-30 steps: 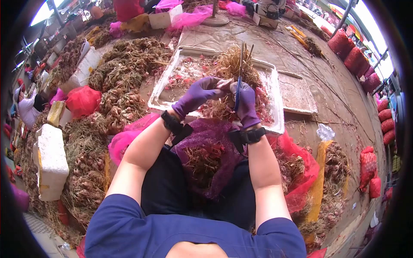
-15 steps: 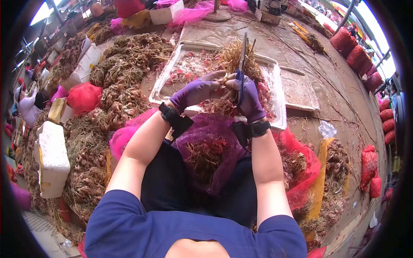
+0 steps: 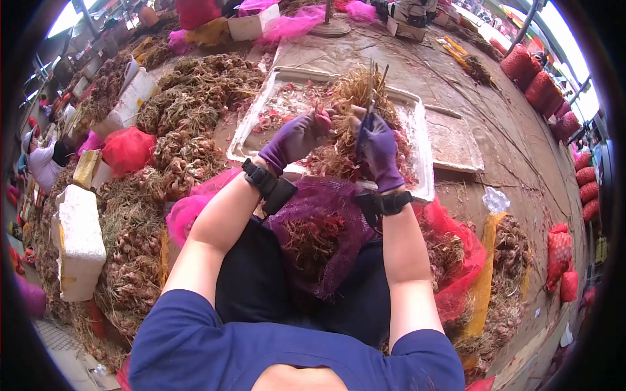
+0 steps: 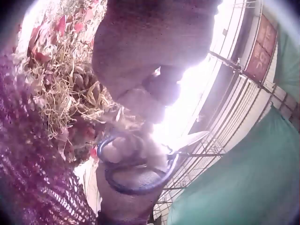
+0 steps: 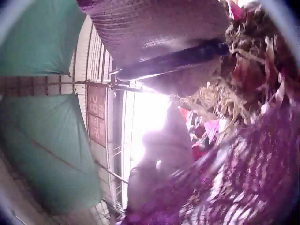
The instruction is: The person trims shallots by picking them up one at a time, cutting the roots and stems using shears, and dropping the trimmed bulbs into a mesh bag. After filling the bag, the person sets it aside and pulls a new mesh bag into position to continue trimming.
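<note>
In the head view my left hand (image 3: 298, 139), in a purple glove, pinches a small reddish shallot (image 3: 322, 117) above the white foam tray (image 3: 251, 133). My gloved right hand (image 3: 378, 144) grips scissors (image 3: 370, 104) with blue handles, blades pointing away from me. A narrow gap separates the two hands. Behind the scissors a heap of dry-stemmed shallots (image 3: 345, 91) lies in the tray. The left wrist view shows the scissors' handle loops (image 4: 140, 180) around the right hand's fingers. The shallot is mostly hidden by glove and glare there.
An opened purple mesh bag (image 3: 352, 208) with stems and skins sits between my knees. Large piles of shallots (image 3: 189, 98) spread to the left, beside a white foam box (image 3: 81, 241). Red mesh (image 3: 473, 251) lies to the right. A foam lid (image 3: 450, 140) lies right of the tray.
The hands, together at the shallot in both earlier frames, have come apart. My left hand has moved slightly left with the shallot, while the right keeps the scissors, their tips now lower.
</note>
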### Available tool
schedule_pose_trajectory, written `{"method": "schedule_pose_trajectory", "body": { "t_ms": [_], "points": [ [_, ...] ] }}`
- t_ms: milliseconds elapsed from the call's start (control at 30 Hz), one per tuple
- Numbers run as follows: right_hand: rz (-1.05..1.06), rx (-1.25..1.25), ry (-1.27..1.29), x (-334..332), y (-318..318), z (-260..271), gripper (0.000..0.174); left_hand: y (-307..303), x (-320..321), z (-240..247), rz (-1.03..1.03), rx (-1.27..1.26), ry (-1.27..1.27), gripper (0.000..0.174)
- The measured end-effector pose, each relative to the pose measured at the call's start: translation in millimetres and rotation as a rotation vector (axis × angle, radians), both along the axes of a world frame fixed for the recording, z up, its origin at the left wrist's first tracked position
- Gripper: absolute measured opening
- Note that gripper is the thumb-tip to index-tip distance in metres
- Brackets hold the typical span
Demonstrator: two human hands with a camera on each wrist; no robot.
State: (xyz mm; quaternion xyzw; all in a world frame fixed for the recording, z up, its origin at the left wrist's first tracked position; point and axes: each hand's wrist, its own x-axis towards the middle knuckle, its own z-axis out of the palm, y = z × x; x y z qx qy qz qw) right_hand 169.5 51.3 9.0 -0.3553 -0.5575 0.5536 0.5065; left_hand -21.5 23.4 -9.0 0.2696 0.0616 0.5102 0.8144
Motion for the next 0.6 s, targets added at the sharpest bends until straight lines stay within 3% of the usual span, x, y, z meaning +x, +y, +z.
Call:
{"method": "schedule_pose_trajectory", "body": {
  "t_ms": [67,100,200,267,333,367,400,467,500,533,600],
  "points": [
    [0.167,0.135,0.056,-12.1,-7.8,1.2,0.028,-24.4,22.2,34.7,0.243,0.135,0.469,0.031],
    [0.175,0.203,-0.073,-15.7,-9.5,-1.3,0.028,-19.3,24.7,28.4,0.198,0.100,0.277,0.041],
    [0.175,0.030,-0.069,-16.4,-10.9,-0.4,0.026,-18.6,26.9,19.2,0.268,0.094,0.363,0.048],
    [0.097,0.073,-0.099,-18.0,-13.2,1.0,0.020,-13.7,22.9,20.0,0.155,0.058,0.307,0.047],
    [0.201,0.010,-0.002,-13.7,-14.5,-2.3,0.016,-11.3,15.1,8.0,0.312,0.057,0.775,0.043],
    [0.269,-0.105,0.048,-11.3,-15.4,1.4,0.015,-4.1,8.6,-0.5,0.336,-0.069,0.697,0.031],
    [0.270,-0.103,0.048,-10.2,-18.0,8.1,0.015,-5.7,10.3,-2.9,0.338,-0.067,0.697,0.031],
    [0.264,-0.162,0.127,-9.5,-21.9,19.4,0.016,-8.6,14.6,-8.4,0.874,0.774,1.167,0.023],
    [0.288,-0.184,0.217,-9.1,-24.7,23.3,0.013,-9.5,17.9,1.5,0.647,0.312,0.909,0.020],
    [0.291,-0.182,0.216,-8.3,-19.6,16.6,0.013,-8.7,17.9,8.0,0.651,0.312,0.909,0.020],
    [0.408,-0.258,0.404,-4.4,-5.2,-2.4,0.012,-7.1,18.9,21.6,0.658,0.056,1.036,0.026]
  ]
}}
